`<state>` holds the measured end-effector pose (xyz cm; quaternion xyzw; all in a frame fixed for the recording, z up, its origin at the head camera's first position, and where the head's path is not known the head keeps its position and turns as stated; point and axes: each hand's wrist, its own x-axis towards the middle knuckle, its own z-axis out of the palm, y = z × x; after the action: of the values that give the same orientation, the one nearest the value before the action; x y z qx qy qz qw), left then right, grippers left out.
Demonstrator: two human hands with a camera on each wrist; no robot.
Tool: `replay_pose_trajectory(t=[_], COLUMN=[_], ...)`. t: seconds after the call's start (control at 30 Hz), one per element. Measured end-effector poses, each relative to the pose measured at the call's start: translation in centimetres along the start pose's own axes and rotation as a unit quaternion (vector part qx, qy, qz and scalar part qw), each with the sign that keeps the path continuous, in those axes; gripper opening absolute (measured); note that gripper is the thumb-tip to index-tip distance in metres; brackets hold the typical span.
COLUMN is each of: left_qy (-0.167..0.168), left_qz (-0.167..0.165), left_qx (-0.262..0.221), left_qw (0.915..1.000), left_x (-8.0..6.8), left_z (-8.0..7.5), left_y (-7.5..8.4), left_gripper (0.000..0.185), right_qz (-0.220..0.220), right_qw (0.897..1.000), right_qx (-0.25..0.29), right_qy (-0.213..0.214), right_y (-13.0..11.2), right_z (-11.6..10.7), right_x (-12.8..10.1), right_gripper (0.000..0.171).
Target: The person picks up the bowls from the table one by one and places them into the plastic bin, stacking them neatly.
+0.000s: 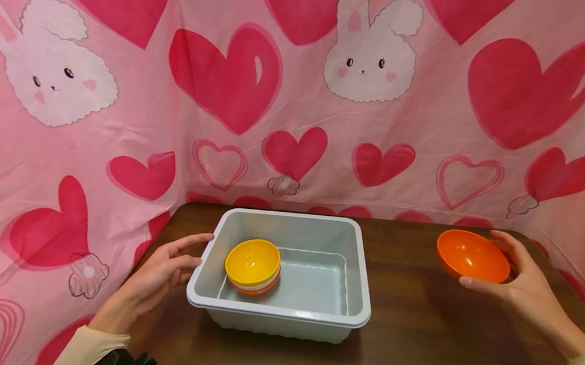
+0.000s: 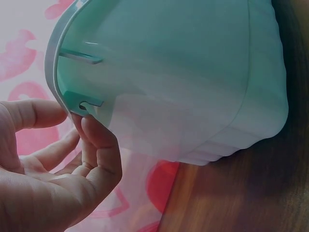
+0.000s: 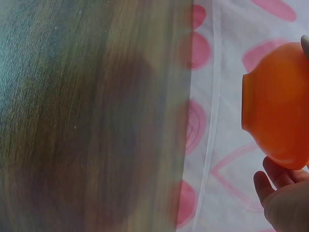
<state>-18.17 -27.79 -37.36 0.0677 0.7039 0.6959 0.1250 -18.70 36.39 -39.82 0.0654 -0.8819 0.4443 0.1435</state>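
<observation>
— Holding sth in the right hand (image 1: 526, 284), yes? I stand behind, cannot see well.

— Yes, an orange bowl (image 1: 473, 256). Fingers curled round its far side, thumb under the near rim. Bowl is tilted, opening faces toward the person, lifted a bit above the table (image 1: 415, 335).

— And the left hand (image 1: 164, 273)?

— Fingers relaxed, mostly straight, holds nothing. Fingertips (image 2: 94, 133) touch the rim of the grey tub (image 1: 280, 312) on its left side, approx. at the near corner.

— Tub is where, vs. the hands?

— Between them: just right of the left hand, well apart from the right one.

— Anything inside?

— Stack of bowls, yellow bowl (image 1: 252, 262) on top, in the part of the tub closest to the left hand. Colours below it I cannot tell exactly.
</observation>
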Motion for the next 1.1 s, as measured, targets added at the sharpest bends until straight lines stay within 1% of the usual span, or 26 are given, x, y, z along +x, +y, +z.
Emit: replay_pose_trajectory(t=[0.2,0.47,0.6,0.7,0.97,1.1], left_qy=[0.004,-0.005,-0.008,-0.009,-0.007,-0.008], left_qz=[0.002,0.016,0.019,0.019,0.015,0.014], left_qx=[0.005,0.007,0.005,0.003,0.003,0.002], left_qw=[1.0000,0.9998,0.9998,0.9998,0.9999,0.9999], left_x=[0.1,0.0,0.0,0.0,-0.1,-0.2], left_z=[0.0,-0.1,-0.1,-0.1,-0.1,0.0], left_y=[0.0,-0.1,-0.2,-0.2,-0.2,-0.1], left_gripper=[0.061,0.059,0.060,0.060,0.061,0.061], right_qz=[-0.006,-0.017,-0.029,-0.037,-0.082,-0.091], right_qw=[1.000,1.000,1.000,0.999,0.994,0.993], right_qx=[0.004,0.007,0.011,0.023,0.065,0.063], right_qy=[0.000,-0.006,-0.007,-0.011,-0.034,-0.041], right_y=[-0.5,-1.8,-3.0,-4.0,-7.0,-8.3], right_z=[0.1,0.5,0.6,0.9,1.8,2.1], right_x=[-0.2,-0.4,-0.4,-0.5,-0.5,-0.6], right_gripper=[0.097,0.097,0.097,0.096,0.098,0.101])
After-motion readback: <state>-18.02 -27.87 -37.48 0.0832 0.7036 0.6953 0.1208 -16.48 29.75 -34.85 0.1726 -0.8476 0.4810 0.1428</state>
